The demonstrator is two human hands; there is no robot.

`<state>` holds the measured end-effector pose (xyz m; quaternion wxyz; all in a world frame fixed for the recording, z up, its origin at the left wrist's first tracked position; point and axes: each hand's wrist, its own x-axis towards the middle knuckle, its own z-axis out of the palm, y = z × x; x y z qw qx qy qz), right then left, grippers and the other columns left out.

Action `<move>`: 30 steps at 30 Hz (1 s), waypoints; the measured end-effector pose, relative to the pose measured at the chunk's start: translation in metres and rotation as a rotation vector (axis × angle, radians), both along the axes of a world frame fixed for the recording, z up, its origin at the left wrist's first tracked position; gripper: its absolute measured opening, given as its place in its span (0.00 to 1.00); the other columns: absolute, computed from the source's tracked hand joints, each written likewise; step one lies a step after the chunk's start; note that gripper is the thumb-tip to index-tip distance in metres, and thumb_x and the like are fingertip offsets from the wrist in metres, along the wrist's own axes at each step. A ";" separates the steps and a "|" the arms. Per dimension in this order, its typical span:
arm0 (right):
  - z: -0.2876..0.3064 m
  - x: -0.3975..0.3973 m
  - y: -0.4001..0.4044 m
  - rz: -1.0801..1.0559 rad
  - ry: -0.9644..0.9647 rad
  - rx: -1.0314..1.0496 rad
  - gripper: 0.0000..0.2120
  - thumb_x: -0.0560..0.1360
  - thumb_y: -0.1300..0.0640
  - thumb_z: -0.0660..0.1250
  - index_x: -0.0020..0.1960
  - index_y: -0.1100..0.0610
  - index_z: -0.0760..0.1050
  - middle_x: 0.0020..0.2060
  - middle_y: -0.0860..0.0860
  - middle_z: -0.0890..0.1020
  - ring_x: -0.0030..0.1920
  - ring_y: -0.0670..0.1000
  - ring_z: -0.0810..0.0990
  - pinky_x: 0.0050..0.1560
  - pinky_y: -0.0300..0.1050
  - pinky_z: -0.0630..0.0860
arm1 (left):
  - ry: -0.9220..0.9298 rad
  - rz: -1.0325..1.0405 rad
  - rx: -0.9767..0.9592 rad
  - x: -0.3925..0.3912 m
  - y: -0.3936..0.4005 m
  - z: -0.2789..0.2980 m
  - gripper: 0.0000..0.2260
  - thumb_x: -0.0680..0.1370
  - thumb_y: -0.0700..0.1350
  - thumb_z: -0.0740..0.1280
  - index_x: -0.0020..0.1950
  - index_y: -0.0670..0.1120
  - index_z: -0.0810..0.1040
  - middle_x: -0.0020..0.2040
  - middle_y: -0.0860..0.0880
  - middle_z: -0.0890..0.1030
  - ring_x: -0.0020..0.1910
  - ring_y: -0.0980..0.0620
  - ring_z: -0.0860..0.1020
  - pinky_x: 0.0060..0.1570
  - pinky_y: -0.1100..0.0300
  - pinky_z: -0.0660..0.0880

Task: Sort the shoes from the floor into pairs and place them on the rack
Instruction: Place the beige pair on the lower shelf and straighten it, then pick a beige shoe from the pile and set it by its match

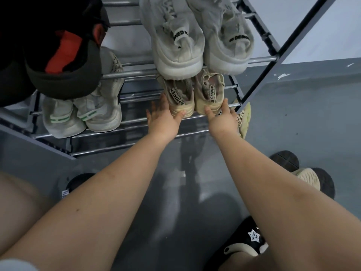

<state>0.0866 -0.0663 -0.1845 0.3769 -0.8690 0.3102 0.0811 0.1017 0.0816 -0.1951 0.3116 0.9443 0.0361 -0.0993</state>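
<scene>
both spread hands, left hand [163,116] and right hand [222,118], press beige shoes' [195,94] heels.

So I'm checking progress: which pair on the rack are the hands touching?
The beige pair with lettered heel straps, under the grey pair; both hands are at its heels.

One rack [259,59], on it two beige sneakers [181,98], two pale grey sneakers [195,36], two white green-striped sneakers [82,114], one black-and-red shoe [64,53], right of rack one yellowish shoe [244,122], two hands [164,118].
</scene>
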 end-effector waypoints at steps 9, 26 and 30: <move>0.008 -0.088 -0.006 0.413 0.197 -0.385 0.39 0.78 0.44 0.61 0.78 0.50 0.40 0.78 0.54 0.41 0.77 0.58 0.46 0.72 0.55 0.58 | -0.189 -0.405 0.277 -0.092 -0.003 0.005 0.35 0.80 0.52 0.57 0.77 0.42 0.39 0.79 0.45 0.42 0.78 0.48 0.42 0.74 0.55 0.37; 0.026 -0.237 -0.146 0.555 0.356 -0.645 0.35 0.79 0.46 0.59 0.78 0.52 0.45 0.78 0.55 0.45 0.77 0.57 0.47 0.75 0.54 0.50 | -0.009 -0.922 0.484 -0.175 -0.079 0.007 0.33 0.81 0.58 0.51 0.78 0.44 0.40 0.79 0.46 0.42 0.77 0.49 0.41 0.75 0.54 0.38; 0.053 -0.231 -0.191 0.535 0.352 -0.705 0.35 0.78 0.42 0.59 0.78 0.52 0.47 0.78 0.55 0.50 0.77 0.57 0.52 0.74 0.53 0.53 | -0.073 -1.000 0.461 -0.165 -0.123 0.017 0.32 0.81 0.58 0.51 0.78 0.44 0.41 0.79 0.46 0.42 0.77 0.49 0.41 0.75 0.54 0.38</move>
